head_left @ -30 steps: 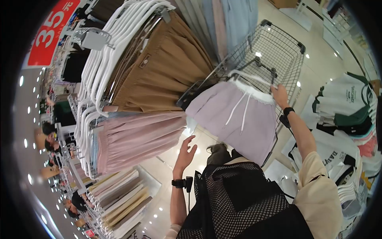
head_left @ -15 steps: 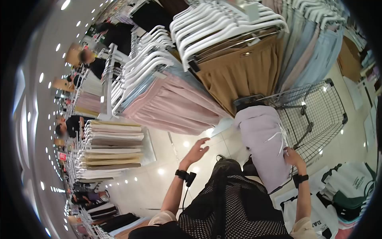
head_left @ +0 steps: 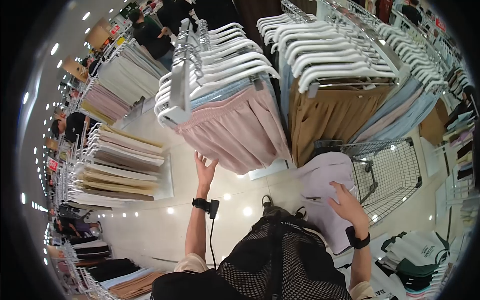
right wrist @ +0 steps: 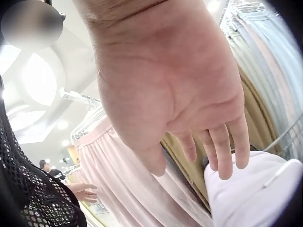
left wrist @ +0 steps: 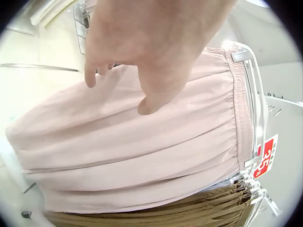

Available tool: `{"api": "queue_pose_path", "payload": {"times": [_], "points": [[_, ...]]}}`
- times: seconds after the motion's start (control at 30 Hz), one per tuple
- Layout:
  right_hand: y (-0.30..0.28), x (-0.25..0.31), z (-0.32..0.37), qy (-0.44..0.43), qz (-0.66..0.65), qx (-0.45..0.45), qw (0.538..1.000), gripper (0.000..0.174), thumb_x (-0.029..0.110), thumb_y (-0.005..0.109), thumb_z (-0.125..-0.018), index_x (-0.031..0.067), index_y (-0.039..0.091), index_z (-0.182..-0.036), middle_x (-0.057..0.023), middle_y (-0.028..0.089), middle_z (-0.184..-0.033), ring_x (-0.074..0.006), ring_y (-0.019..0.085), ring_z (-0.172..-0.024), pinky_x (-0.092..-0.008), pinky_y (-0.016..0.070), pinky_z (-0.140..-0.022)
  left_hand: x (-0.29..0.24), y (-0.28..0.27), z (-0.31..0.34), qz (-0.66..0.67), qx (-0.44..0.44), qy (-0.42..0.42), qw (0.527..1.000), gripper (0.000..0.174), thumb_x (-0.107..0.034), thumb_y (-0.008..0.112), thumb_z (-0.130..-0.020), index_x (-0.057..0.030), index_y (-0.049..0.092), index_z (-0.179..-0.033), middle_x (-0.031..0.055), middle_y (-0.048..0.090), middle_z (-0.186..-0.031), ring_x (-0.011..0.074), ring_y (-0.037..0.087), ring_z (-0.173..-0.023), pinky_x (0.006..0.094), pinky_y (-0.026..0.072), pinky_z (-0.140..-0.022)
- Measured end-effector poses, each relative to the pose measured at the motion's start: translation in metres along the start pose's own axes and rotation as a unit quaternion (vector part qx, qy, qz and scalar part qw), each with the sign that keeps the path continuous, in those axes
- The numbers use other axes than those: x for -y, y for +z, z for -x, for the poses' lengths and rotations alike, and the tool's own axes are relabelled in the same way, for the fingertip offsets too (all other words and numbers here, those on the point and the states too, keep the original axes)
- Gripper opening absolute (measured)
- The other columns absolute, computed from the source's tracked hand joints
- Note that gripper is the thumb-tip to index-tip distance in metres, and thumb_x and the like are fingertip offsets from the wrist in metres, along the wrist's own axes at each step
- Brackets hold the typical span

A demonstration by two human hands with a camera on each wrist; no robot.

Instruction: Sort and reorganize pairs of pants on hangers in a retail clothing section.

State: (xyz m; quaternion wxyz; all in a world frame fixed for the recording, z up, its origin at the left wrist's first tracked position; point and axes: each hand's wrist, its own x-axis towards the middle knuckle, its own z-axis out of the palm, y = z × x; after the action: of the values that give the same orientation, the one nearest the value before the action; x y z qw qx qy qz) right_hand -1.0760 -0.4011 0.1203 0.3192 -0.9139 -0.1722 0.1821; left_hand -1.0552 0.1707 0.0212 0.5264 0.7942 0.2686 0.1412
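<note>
A pink garment with a gathered elastic waist (head_left: 237, 132) hangs on the front of the rack. Just left of its hem is my left hand (head_left: 205, 172), fingers spread and holding nothing; in the left wrist view it overlaps the pink cloth. The lilac drawstring garment (head_left: 322, 170) lies draped over the near end of the wire shopping cart (head_left: 397, 172). Over its right side hovers my right hand (head_left: 348, 206), fingers loosely extended. Seen from the right wrist, that palm (right wrist: 170, 85) is bare, with the lilac cloth beyond the fingertips.
Brown pants (head_left: 320, 115) hang beside the pink garment, with white hangers (head_left: 330, 47) above them. Folded-over pants in pale colours (head_left: 120, 165) fill a rack at the left. White and green shirts (head_left: 415, 255) hang at the lower right. A person in dark clothes (head_left: 152, 40) stands farther back.
My right hand has let go of the lilac garment, now lying on the cart. The head view has swung toward the rack, and my left hand has come near the pink garment.
</note>
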Motion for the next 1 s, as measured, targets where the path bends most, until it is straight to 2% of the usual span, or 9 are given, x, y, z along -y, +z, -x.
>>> {"api": "queue_pose_path", "payload": {"times": [0.07, 0.23, 0.37, 0.47, 0.63, 0.77, 0.87, 0.93, 1.0], "points": [[-0.009, 0.014, -0.017, -0.021, 0.003, 0.006, 1.000, 0.060, 0.026, 0.067, -0.101, 0.0041, 0.046, -0.153, -0.0262, 0.057, -0.147, -0.0473, 0.062, -0.127, -0.0492, 0.0516, -0.106, -0.008, 0.014, -0.007, 0.025, 0.002, 0.044, 0.999, 0.108, -0.014, 0.083, -0.090, -0.0031, 0.011, -0.169, 0.0254, 0.032, -0.169, 0.0399, 0.045, -0.149, 0.0525, 0.0448, -0.120], [-0.028, 0.120, -0.069, -0.091, -0.024, -0.034, 0.995, 0.066, 0.018, 0.071, -0.098, 0.0020, 0.043, -0.156, -0.0245, 0.055, -0.149, -0.0424, 0.060, -0.133, -0.0458, 0.0491, -0.111, 0.003, 0.003, -0.040, 0.041, 0.038, 0.073, 0.996, 0.074, -0.016, 0.080, -0.094, 0.0022, 0.040, -0.154, 0.0198, 0.056, -0.148, 0.0291, 0.058, -0.131, 0.0437, 0.0499, -0.110], [-0.050, 0.186, -0.124, -0.178, 0.070, -0.183, 0.964, 0.071, 0.015, 0.075, -0.096, 0.0016, 0.042, -0.157, -0.0256, 0.051, -0.153, -0.0475, 0.050, -0.142, -0.0504, 0.0432, -0.117, 0.004, 0.012, -0.031, 0.081, 0.080, 0.039, 0.993, 0.044, -0.019, 0.077, -0.097, 0.0055, 0.063, -0.130, 0.0135, 0.073, -0.118, 0.0222, 0.067, -0.112, 0.0377, 0.0525, -0.098], [-0.061, 0.232, -0.174, -0.226, 0.098, -0.287, 0.926, 0.071, 0.015, 0.077, -0.094, 0.0027, 0.044, -0.156, -0.0238, 0.050, -0.155, -0.0459, 0.046, -0.145, -0.0509, 0.0403, -0.119, 0.015, 0.009, -0.026, 0.121, 0.044, 0.045, 0.991, 0.037, -0.019, 0.076, -0.099, 0.0060, 0.067, -0.124, 0.0129, 0.075, -0.114, 0.0204, 0.069, -0.105, 0.0371, 0.0535, -0.096], [-0.072, 0.275, -0.237, -0.247, 0.127, -0.366, 0.888, 0.063, 0.017, 0.079, -0.091, 0.0065, 0.054, -0.148, -0.0223, 0.054, -0.148, -0.0454, 0.049, -0.140, -0.0514, 0.0405, -0.117, 0.025, -0.002, -0.004, 0.120, 0.105, -0.004, 0.987, 0.040, -0.017, 0.074, -0.099, 0.0049, 0.066, -0.132, 0.0142, 0.076, -0.118, 0.0204, 0.070, -0.106, 0.0366, 0.0546, -0.094], [-0.068, 0.277, -0.262, -0.298, 0.251, -0.376, 0.841, 0.053, 0.024, 0.083, -0.086, 0.0049, 0.064, -0.132, -0.0197, 0.059, -0.128, -0.0421, 0.056, -0.120, -0.0489, 0.0447, -0.105, 0.027, -0.008, 0.010, 0.135, 0.163, -0.027, 0.977, 0.039, -0.019, 0.068, -0.103, 0.0056, 0.066, -0.133, 0.0151, 0.076, -0.117, 0.0217, 0.070, -0.108, 0.0369, 0.0548, -0.096], [-0.067, 0.276, -0.268, -0.221, 0.254, -0.383, 0.860, 0.052, 0.033, 0.087, -0.091, -0.0021, 0.070, -0.125, -0.0205, 0.068, -0.121, -0.0382, 0.064, -0.110, -0.0441, 0.0507, -0.099, 0.067, -0.003, 0.010, 0.086, 0.253, -0.059, 0.962, 0.042, -0.025, 0.064, -0.105, 0.0088, 0.067, -0.130, 0.0159, 0.077, -0.115, 0.0240, 0.069, -0.110, 0.0366, 0.0530, -0.099], [-0.068, 0.271, -0.273, -0.250, 0.217, -0.356, 0.874, 0.047, 0.036, 0.084, -0.096, 0.0009, 0.071, -0.124, -0.0145, 0.074, -0.108, -0.0296, 0.068, -0.098, -0.0405, 0.0535, -0.089, 0.084, 0.002, 0.014, 0.090, 0.278, -0.061, 0.955, 0.046, -0.024, 0.059, -0.106, 0.0082, 0.063, -0.138, 0.0183, 0.073, -0.127, 0.0270, 0.066, -0.121, 0.0374, 0.0494, -0.107], [-0.066, 0.256, -0.279, -0.230, 0.213, -0.337, 0.888, 0.040, 0.032, 0.079, -0.100, 0.0012, 0.069, -0.124, -0.0142, 0.071, -0.108, -0.0275, 0.066, -0.098, -0.0390, 0.0527, -0.090, 0.099, 0.004, 0.022, 0.080, 0.317, -0.087, 0.941, 0.050, -0.023, 0.057, -0.107, 0.0074, 0.058, -0.146, 0.0208, 0.068, -0.138, 0.0295, 0.061, -0.133, 0.0382, 0.0453, -0.114]]}}
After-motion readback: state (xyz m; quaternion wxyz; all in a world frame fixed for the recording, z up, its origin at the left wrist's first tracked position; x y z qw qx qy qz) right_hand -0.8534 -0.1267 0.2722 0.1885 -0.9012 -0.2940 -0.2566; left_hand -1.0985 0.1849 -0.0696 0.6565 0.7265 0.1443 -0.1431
